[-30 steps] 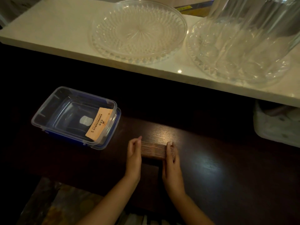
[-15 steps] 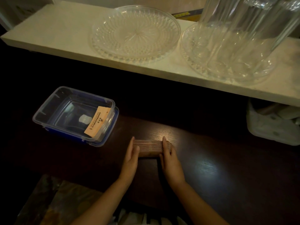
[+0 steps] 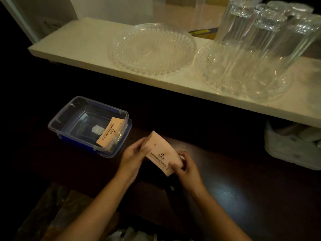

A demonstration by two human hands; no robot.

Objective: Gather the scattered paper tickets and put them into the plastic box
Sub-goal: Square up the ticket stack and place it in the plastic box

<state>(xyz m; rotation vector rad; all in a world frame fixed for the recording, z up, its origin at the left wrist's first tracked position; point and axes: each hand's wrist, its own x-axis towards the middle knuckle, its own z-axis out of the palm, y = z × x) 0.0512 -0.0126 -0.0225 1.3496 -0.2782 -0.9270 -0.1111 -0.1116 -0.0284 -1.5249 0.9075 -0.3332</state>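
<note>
A stack of pale orange paper tickets (image 3: pixel 162 152) is held above the dark wooden table, its printed face turned up. My left hand (image 3: pixel 133 158) grips its left end and my right hand (image 3: pixel 186 166) grips its lower right corner. The clear plastic box (image 3: pixel 57 119) with a blue lid under it stands to the left of my hands. One single ticket (image 3: pixel 111 132) leans inside the box against its right wall.
A white shelf (image 3: pixel 83 40) runs across the back with a cut-glass plate (image 3: pixel 152 49) and a second plate (image 3: pixel 208 73) bearing upturned glasses (image 3: pixel 264 44). A white plastic bag (image 3: pixel 293 148) sits under the shelf at right. The table's near edge is by my forearms.
The ticket stack stood on its edge on the table between my flat hands. Now both hands have lifted it and turned it face up.
</note>
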